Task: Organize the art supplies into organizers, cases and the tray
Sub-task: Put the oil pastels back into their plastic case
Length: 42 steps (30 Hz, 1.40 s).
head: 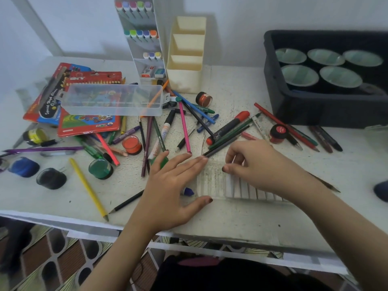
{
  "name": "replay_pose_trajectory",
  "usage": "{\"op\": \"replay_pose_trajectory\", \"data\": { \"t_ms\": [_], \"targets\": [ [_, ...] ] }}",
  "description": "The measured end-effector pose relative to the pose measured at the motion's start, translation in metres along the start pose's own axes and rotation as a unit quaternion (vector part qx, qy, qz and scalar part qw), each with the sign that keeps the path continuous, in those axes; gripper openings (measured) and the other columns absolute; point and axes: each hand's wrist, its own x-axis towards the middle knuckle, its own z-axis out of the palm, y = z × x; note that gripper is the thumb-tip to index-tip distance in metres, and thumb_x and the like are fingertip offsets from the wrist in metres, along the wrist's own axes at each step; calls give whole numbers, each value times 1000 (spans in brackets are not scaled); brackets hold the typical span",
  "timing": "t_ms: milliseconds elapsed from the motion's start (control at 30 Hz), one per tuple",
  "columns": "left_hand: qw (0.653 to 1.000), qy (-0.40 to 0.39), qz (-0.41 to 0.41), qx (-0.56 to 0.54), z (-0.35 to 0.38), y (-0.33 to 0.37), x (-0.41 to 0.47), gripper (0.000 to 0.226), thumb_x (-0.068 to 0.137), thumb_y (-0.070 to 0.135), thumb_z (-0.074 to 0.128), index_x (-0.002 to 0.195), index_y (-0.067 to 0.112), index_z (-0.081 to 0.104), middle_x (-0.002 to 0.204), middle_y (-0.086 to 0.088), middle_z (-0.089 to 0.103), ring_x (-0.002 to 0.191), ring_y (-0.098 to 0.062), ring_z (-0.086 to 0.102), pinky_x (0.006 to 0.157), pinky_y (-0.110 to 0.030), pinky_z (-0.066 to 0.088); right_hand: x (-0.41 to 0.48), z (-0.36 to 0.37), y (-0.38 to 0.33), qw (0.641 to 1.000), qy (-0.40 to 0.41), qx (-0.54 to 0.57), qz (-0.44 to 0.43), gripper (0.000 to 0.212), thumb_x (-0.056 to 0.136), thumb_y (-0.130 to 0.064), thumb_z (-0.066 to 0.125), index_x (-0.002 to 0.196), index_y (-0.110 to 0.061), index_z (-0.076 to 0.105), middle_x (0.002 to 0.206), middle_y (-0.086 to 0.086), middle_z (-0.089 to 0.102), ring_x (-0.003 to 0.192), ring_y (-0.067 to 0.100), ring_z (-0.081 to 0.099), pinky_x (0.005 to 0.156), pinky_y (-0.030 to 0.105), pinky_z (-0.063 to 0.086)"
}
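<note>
Pencils and pens lie scattered over the white bench (pixel 241 219), most of them in a loose heap in the middle. The left hand (pixel 168 185) rests flat on the bench with its fingers spread wide, holding nothing; its fingertips reach the lower ends of a pink pencil (pixel 184 127) and of some dark pencils (pixel 222 144). The right hand (pixel 258 164) is just beside it, its fingers bent and close together over a ribbed white tray-like piece (pixel 243 189) on the bench; I cannot tell if it pinches anything. At the back a cream organizer (pixel 186 57) stands upright beside a tall marker rack (pixel 142 40) with coloured markers. A clear plastic case (pixel 113 99) lies on top of red crayon packs (pixel 88 122) on the left. A yellow pencil (pixel 89 183) lies apart near the front edge, close to small paint jars (pixel 100 168). On the right, a black bin (pixel 327 80) holds round cups.
</note>
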Motion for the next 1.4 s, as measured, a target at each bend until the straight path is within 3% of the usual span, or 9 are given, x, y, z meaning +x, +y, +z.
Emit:
{"op": "replay_pose_trajectory", "data": {
  "t_ms": [133, 233, 333, 633, 733, 900, 1033, 1233, 1400],
  "targets": [
    [1000, 4, -5, -9, -1, 0, 0, 70, 80, 64, 49, 139, 25, 47, 131, 17, 55, 123, -8, 45, 113, -41, 17, -9, 5, 2, 1000, 7, -3, -3, 19, 89, -37, 60, 105, -27, 58, 82, -14, 56, 73, 0, 51, 63, 20, 42],
    [999, 15, -13, -27, -2, 2, 1, 73, 77, 63, 54, 140, 26, 45, 115, 18, 61, 118, -6, 47, 113, -39, 17, -16, 12, 3, 998, 39, -44, -25, 30, 91, -40, 55, 118, -29, 60, 94, -11, 53, 80, 4, 49, 72, 23, 44],
    [999, 22, -19, -40, -3, 2, 1, 78, 74, 64, 57, 140, 25, 42, 119, 22, 59, 119, -4, 47, 114, -36, 15, -25, 22, 7, 996, 64, -46, -31, 35, 92, -41, 51, 124, -29, 59, 97, -11, 48, 84, 6, 47, 75, 26, 45],
    [999, 21, -26, -42, -3, 4, 4, 76, 71, 65, 59, 135, 25, 44, 126, 25, 53, 121, 0, 45, 115, -36, 14, -35, 39, 11, 982, 162, -66, -67, 28, 78, -31, 74, 101, -15, 72, 78, -5, 54, 63, 11, 52, 46, 15, 32],
    [999, 26, -25, -40, -3, 5, 4, 70, 72, 65, 57, 128, 23, 52, 127, 24, 51, 118, 0, 46, 114, -36, 16, -36, 41, 9, 977, 181, -85, -69, 24, 75, -32, 77, 90, -14, 72, 75, -4, 56, 61, 14, 54, 46, 12, 25],
    [999, 26, -24, -34, -4, 6, 4, 68, 73, 65, 56, 126, 24, 54, 117, 21, 58, 112, -2, 47, 113, -35, 17, -37, 44, 8, 974, 195, -93, -63, 29, 76, -40, 61, 89, -16, 70, 76, -4, 56, 64, 15, 55, 49, 21, 33],
    [999, 30, -27, -36, -5, 5, 5, 69, 71, 67, 56, 125, 24, 54, 118, 22, 56, 113, 0, 47, 113, -32, 15, -35, 51, 5, 972, 222, -54, -51, 24, 77, -30, 73, 97, -17, 70, 85, -2, 57, 74, 15, 54, 59, 23, 35],
    [996, 47, -48, -58, -4, 7, 5, 66, 70, 54, 57, 128, 22, 51, 122, 28, 55, 119, 3, 47, 113, -30, 13, -21, 55, -21, 983, 131, 73, -109, 23, 78, -39, 59, 92, -28, 73, 78, -13, 43, 73, 7, 45, 65, 24, 34],
    [995, 54, -42, -70, -3, 4, 4, 76, 60, 44, 53, 131, 19, 49, 116, 38, 44, 117, 0, 47, 114, -29, 11, -4, 49, -47, 988, 72, 27, -133, 12, 78, -34, 65, 81, -23, 70, 98, -6, 63, 89, 17, 58, 80, 31, 40]
  ]
}}
